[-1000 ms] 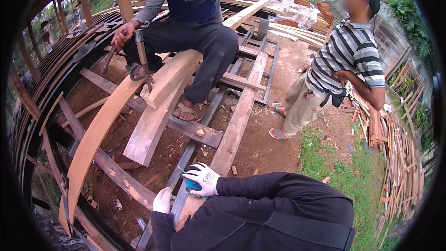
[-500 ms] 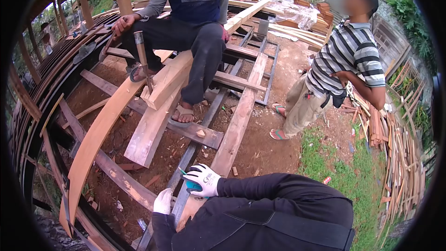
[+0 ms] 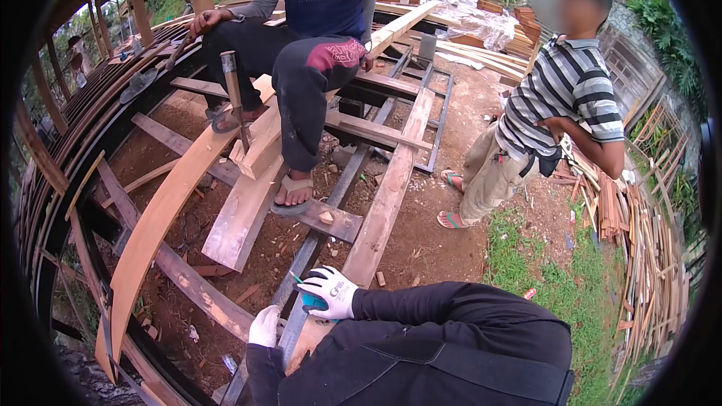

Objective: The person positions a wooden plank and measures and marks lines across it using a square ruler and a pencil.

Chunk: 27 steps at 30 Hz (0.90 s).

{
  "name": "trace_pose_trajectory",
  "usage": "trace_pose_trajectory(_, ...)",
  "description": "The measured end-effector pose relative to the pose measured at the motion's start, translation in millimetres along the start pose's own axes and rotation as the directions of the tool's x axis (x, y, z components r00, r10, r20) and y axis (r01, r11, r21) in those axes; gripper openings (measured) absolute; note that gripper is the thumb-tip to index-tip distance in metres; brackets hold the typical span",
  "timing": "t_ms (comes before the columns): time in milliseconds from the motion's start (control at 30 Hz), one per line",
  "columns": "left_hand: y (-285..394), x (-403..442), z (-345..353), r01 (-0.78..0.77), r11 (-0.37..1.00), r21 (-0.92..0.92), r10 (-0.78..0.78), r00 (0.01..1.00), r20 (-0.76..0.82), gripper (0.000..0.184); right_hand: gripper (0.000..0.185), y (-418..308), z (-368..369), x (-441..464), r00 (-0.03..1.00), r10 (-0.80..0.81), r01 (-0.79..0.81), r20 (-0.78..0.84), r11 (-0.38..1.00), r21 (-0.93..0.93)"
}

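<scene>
My right hand (image 3: 329, 292), in a white glove with dark fingertips, is closed round a teal object (image 3: 313, 302) above a long plank (image 3: 385, 207). A thin green tip sticks out by its fingers. Just left of it, my left hand (image 3: 265, 325), also gloved in white, rests at a metal rule (image 3: 292, 331); its fingers are bent and partly hidden, so what they grip is unclear. Both hands are near the dark metal beam (image 3: 307, 249).
A seated co-worker (image 3: 316, 0) has one foot on thick timber (image 3: 244, 214). An upright chisel (image 3: 232, 86) stands near a curved board (image 3: 162, 222). Another person (image 3: 556, 98) stands at right, by piled wood strips (image 3: 654, 256).
The seated co-worker has shifted, with the knees moving left and a pink patch on the trousers coming into view. The tool in that person's hand has moved up. My hands have hardly moved.
</scene>
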<state>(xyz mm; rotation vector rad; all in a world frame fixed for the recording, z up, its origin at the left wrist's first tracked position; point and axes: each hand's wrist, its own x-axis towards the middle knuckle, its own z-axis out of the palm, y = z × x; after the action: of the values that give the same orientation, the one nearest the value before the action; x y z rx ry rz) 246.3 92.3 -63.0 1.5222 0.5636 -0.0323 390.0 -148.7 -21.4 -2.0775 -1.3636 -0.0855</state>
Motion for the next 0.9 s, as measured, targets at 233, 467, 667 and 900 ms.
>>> trace_pose_trajectory(233, 12, -5, 3, -0.012, 1.0, 0.024, 0.012, 1.0, 0.007, 0.042, 0.063, 1, 1, 0, 1.0, -0.016, 0.016, -0.022, 1.0, 0.001)
trace_pose_trajectory(467, 13, -6, 4, -0.019, 0.998, 0.052, 0.019, 1.0, 0.001, 0.044, 0.064, 0, 0, -1, 1.0, 0.01, -0.01, 0.0, 1.0, 0.016)
trace_pose_trajectory(667, 3, -1, 0, 0.04, 0.999, 0.013, -0.04, 0.999, 0.003, 0.043, 0.065, -1, -2, 0, 0.999, 0.03, -0.031, 0.035, 0.999, 0.018)
trace_pose_trajectory(900, 2, -2, 0, 0.058, 0.998, -0.024, -0.058, 0.998, 0.008, 0.042, 0.065, -2, -3, 0, 0.998, 0.039, -0.039, 0.048, 0.999, 0.013)
